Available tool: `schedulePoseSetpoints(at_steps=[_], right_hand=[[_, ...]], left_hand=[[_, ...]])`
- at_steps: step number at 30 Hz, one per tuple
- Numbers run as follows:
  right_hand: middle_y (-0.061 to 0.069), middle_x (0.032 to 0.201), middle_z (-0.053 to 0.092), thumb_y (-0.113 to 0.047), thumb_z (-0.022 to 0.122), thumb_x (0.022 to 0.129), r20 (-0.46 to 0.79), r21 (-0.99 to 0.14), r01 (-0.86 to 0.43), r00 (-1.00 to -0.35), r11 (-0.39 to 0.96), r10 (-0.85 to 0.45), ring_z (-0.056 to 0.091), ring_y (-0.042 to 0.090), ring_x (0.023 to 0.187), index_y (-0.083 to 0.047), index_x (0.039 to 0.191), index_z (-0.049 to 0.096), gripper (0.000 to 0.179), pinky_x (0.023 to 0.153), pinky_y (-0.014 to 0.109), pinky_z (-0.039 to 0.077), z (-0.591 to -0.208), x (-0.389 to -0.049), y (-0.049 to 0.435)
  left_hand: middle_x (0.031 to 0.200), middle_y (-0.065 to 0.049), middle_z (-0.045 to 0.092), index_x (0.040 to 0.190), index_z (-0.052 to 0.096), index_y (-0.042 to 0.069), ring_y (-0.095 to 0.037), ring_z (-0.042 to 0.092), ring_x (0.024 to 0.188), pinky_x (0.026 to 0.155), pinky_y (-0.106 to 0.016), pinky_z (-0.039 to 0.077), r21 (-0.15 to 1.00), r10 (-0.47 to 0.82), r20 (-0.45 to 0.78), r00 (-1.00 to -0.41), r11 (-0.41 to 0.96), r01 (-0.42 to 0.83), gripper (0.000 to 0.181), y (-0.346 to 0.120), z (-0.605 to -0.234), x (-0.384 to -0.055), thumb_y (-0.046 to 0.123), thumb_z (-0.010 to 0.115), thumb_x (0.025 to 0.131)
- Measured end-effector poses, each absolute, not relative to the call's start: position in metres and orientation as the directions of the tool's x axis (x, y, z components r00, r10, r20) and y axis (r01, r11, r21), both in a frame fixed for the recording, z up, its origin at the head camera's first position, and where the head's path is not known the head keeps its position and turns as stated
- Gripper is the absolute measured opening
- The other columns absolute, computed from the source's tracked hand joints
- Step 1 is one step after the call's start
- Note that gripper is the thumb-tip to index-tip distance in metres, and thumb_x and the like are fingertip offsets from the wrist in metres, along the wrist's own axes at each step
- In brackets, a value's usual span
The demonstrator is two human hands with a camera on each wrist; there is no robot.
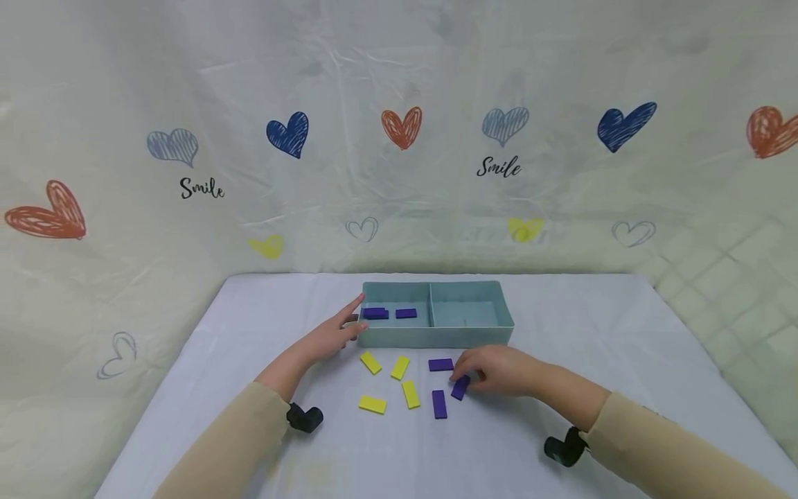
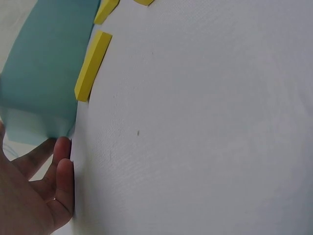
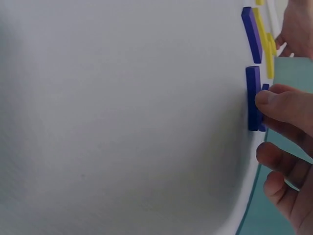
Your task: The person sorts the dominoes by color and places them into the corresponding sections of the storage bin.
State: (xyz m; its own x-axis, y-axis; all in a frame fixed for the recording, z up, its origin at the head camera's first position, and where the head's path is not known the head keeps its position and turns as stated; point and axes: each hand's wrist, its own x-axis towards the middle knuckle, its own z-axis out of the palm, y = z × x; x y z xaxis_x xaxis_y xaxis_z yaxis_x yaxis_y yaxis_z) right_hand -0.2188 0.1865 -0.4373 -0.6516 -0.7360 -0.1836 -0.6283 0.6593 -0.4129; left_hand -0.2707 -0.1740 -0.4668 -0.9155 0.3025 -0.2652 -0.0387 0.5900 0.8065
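Observation:
A teal two-compartment box (image 1: 436, 337) stands on the table, with a few purple blocks (image 1: 406, 314) in its left compartment. My left hand (image 1: 329, 337) rests at the box's left end, fingers extended along it; the left wrist view shows the fingertips (image 2: 62, 145) at the box's lower corner. In front of the box, my right hand (image 1: 499, 369) has its thumb and fingertips at a small purple block (image 1: 460, 388). The right wrist view shows that purple block (image 3: 253, 107) standing out beside the thumb. Two more purple blocks lie close by, one behind (image 1: 440, 364) and one in front (image 1: 439, 405).
Several yellow blocks (image 1: 373, 405) lie scattered left of the purple ones, between the two hands. The box's right compartment (image 1: 470, 313) shows its bare floor. A white cloth covers the table (image 1: 598, 326), and a sheet printed with hearts (image 1: 399, 62) hangs behind it.

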Motion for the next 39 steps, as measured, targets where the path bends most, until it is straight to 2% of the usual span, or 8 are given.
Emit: schedulePoseSetpoints(at_steps=[5, 12, 29, 39], right_hand=[[-0.017, 0.105, 0.065, -0.016, 0.076, 0.087, -0.195, -0.386, -0.634, -0.654, 0.67, -0.731, 0.056, 0.003, 0.089, -0.03, 0.11, 0.076, 0.027, 0.078, 0.026, 0.051, -0.438, -0.216, 0.187], [-0.017, 0.098, 0.062, -0.019, 0.077, 0.086, -0.207, -0.394, -0.605, -0.676, 0.692, -0.707, 0.053, 0.004, 0.08, -0.029, 0.109, 0.077, 0.025, 0.072, 0.024, 0.049, -0.441, -0.213, 0.191], [-0.019, 0.098, 0.062, -0.022, 0.077, 0.086, -0.205, -0.404, -0.594, -0.682, 0.695, -0.702, 0.052, 0.003, 0.08, -0.031, 0.109, 0.077, 0.025, 0.071, 0.024, 0.049, -0.443, -0.214, 0.193], [-0.017, 0.098, 0.062, -0.02, 0.076, 0.087, -0.134, -0.376, -0.635, -0.684, 0.675, -0.717, 0.051, 0.002, 0.073, -0.028, 0.112, 0.076, 0.027, 0.065, 0.023, 0.047, -0.43, -0.217, 0.196]], left_hand=[[0.157, -0.011, 0.035, 0.154, 0.013, 0.053, -0.03, 0.057, 0.123, 0.103, -0.055, 0.043, 0.805, 0.303, -0.262, -0.916, 0.592, -0.035, 0.067, -0.174, -0.467, -0.271, 0.05, 0.051, 0.1], [0.157, -0.012, 0.035, 0.155, 0.012, 0.051, -0.03, 0.058, 0.121, 0.102, -0.055, 0.043, 0.806, 0.305, -0.259, -0.916, 0.592, -0.031, 0.068, -0.173, -0.468, -0.271, 0.05, 0.052, 0.1], [0.156, -0.011, 0.036, 0.155, 0.012, 0.052, -0.029, 0.059, 0.12, 0.102, -0.054, 0.044, 0.802, 0.309, -0.253, -0.917, 0.597, -0.021, 0.068, -0.175, -0.468, -0.272, 0.051, 0.052, 0.1], [0.157, -0.011, 0.036, 0.154, 0.012, 0.053, -0.029, 0.059, 0.12, 0.102, -0.055, 0.044, 0.802, 0.316, -0.25, -0.915, 0.597, -0.014, 0.067, -0.175, -0.469, -0.272, 0.051, 0.051, 0.1]])
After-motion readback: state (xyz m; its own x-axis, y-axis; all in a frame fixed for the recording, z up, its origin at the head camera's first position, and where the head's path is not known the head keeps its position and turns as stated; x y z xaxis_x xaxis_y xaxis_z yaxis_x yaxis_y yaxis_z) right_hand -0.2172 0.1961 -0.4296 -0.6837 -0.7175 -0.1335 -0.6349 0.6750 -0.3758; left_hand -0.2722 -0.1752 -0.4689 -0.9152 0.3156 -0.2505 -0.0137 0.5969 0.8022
